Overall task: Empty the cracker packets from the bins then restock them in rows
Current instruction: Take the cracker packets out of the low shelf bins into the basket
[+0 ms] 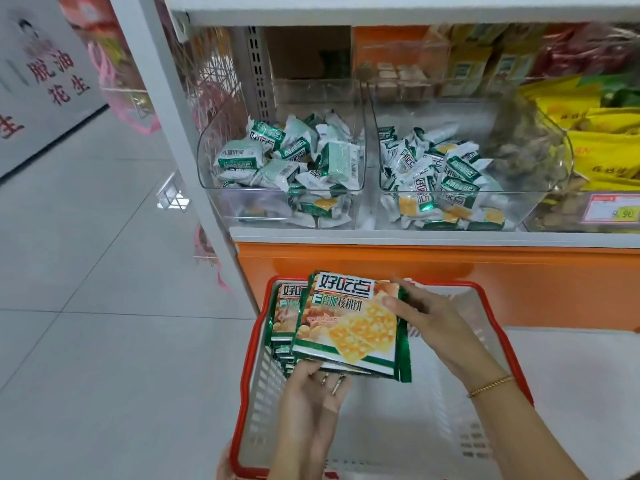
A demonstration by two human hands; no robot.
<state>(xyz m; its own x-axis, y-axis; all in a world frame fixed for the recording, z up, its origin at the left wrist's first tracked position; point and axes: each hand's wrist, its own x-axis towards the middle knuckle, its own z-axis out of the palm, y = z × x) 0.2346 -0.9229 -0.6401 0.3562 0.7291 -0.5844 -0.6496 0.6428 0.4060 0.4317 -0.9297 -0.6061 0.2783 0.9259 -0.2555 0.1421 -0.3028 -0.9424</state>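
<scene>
While the left hand (313, 393) grips the near edge of a stack of flat cracker packets (349, 323) from below, fingers curled under it, the right hand (426, 317) holds the stack's right edge w/ thumb on top and fingers behind. A thin bracelet (490, 386) sits on the right wrist. The stack fans out a little to the left, top packet face up. It hangs over a white basket (252, 341) w/ a red rim, which stands on the grey tile floor (86, 271) just before the orange base of the shelf (415, 237). Farther, on the shelf, two clear bins stand side by side. The left bin (249, 209) and the right bin (516, 209) each keep small cracker packets (294, 157) in a loose heap, not in rows. Right of the bins lie yellow bags (602, 147), w/ a price tag (609, 209) in front.
</scene>
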